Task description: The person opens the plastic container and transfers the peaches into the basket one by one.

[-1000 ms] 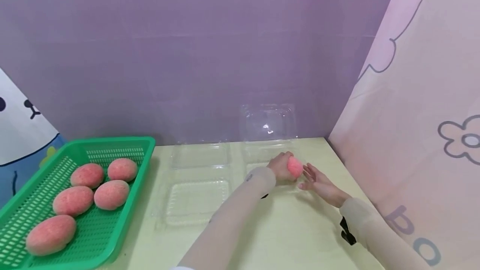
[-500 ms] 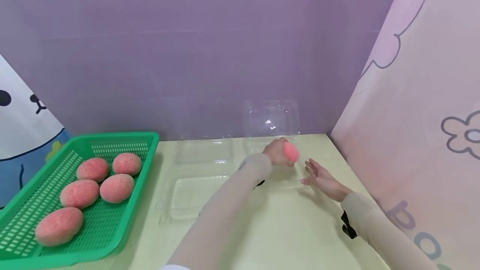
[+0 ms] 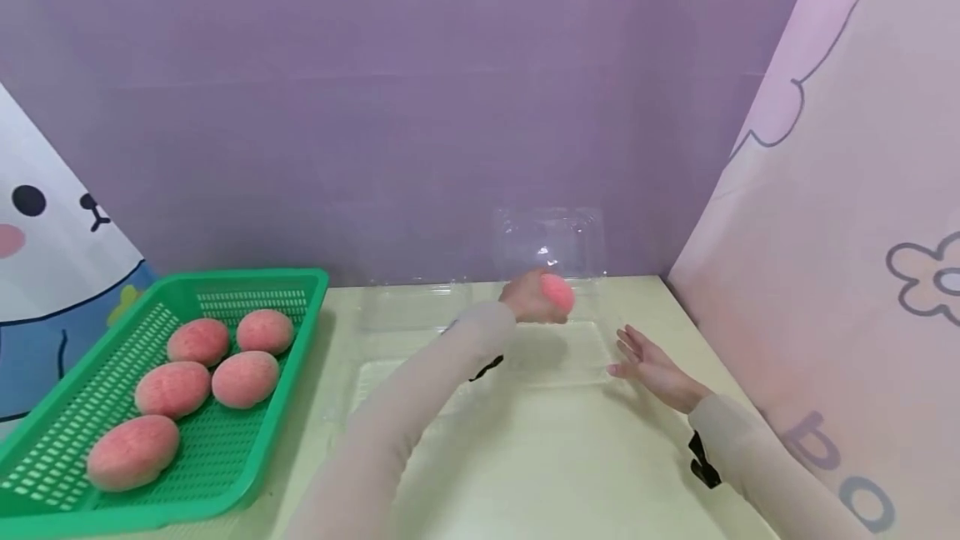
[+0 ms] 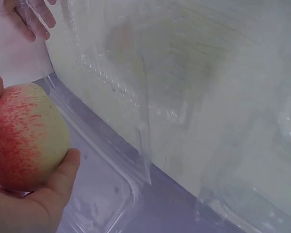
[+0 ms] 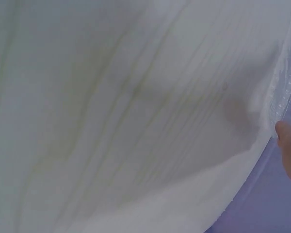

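A red-and-yellow peach [image 3: 558,294] is gripped in my left hand [image 3: 531,298], held above the right-hand clear plastic box [image 3: 573,348]. Up close in the left wrist view, thumb and fingers [image 4: 63,174] curl round the sides of the peach [image 4: 29,138]. This box has its lid [image 3: 551,236] raised at the back against the purple cloth. My right hand [image 3: 652,369] is at the box's right side, fingers loosely spread and holding nothing. Its thumb [image 5: 288,145] shows close to the clear rim in the right wrist view.
At the left stands a green basket [image 3: 273,407] with several peaches [image 3: 246,379] in it. Between basket and arm lies a second clear box [image 3: 371,382], opened out, partly covered by my left sleeve. Purple cloth [image 3: 420,148] hangs behind the table, a pink printed one [image 3: 847,273] at the right.
My left hand has lifted the peach and carried it left and slightly back, away from the right hand. My right hand has stayed nearly in place. The head view has shifted a little.
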### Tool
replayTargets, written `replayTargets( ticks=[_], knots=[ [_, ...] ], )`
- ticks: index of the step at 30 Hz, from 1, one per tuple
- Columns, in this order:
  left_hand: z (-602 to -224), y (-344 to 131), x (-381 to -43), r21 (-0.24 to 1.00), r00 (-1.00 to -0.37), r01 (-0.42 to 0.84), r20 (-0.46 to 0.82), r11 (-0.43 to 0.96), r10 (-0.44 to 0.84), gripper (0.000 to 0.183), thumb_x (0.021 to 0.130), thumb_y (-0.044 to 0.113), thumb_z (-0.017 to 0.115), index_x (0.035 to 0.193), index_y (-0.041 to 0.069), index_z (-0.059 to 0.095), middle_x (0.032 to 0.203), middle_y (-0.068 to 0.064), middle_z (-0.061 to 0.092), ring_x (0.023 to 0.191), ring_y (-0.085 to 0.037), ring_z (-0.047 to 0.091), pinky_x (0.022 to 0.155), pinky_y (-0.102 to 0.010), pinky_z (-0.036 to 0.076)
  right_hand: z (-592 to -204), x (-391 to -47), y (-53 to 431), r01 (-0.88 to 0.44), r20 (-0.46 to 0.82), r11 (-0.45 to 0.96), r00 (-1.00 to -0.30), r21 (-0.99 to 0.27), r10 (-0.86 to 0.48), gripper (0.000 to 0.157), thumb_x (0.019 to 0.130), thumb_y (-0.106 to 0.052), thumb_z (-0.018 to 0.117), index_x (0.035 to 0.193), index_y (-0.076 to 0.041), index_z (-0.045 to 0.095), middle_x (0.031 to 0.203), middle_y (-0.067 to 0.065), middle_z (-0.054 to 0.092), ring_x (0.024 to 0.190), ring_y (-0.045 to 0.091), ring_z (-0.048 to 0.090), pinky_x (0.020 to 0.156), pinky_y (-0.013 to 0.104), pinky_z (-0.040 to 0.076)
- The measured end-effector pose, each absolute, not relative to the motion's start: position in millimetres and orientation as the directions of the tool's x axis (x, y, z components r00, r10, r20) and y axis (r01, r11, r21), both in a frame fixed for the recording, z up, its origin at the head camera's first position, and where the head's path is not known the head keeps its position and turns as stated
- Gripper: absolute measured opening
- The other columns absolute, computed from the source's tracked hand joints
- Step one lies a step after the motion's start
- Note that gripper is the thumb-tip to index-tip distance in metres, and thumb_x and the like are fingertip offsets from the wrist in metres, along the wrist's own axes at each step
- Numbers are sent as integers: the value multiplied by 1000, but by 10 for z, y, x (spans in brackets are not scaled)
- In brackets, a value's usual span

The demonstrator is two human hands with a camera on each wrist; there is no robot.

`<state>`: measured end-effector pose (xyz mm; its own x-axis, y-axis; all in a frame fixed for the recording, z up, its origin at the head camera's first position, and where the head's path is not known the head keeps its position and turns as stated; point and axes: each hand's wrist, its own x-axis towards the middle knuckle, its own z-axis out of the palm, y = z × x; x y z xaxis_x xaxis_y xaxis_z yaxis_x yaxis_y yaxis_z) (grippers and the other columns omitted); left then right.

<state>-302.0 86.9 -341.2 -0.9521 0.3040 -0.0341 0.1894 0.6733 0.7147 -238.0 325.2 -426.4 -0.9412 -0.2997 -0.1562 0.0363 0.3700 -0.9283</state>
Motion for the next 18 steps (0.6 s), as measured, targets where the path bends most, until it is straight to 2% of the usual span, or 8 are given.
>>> replayTargets(
  ticks=[5, 11, 18],
  knots=[
    [-3264, 604, -2922, 714, -955, 185, -32, 676, 295, 80, 61, 22, 82, 131, 15, 44, 113, -3, 58, 102, -22, 55, 83, -37, 49, -4259, -2392, 3241, 34, -155, 377, -943, -925, -294, 98, 84, -21, 62, 142, -3, -16, 152, 14, -5, 139, 36, 2, 110, 53, 10],
    [-3081, 209, -2829, 744, -961, 136, -62, 654, 270, 86, 61, 20, 81, 135, 11, 37, 115, -7, 57, 100, -24, 57, 84, -39, 49, -4262, -2385, 3248, 29, -147, 373, -945, -928, -293, 97, 85, -17, 60, 142, -2, -17, 152, 16, -5, 138, 37, 1, 110, 54, 9],
    [-2877, -235, -2792, 726, -977, 103, -56, 680, 208, 82, 65, 23, 79, 133, 8, 36, 119, -7, 54, 103, -25, 54, 81, -37, 50, -4241, -2354, 3264, 31, -152, 363, -938, -931, -310, 96, 87, -18, 59, 141, -3, -19, 152, 16, -8, 138, 37, 0, 110, 54, 7]
  ],
)
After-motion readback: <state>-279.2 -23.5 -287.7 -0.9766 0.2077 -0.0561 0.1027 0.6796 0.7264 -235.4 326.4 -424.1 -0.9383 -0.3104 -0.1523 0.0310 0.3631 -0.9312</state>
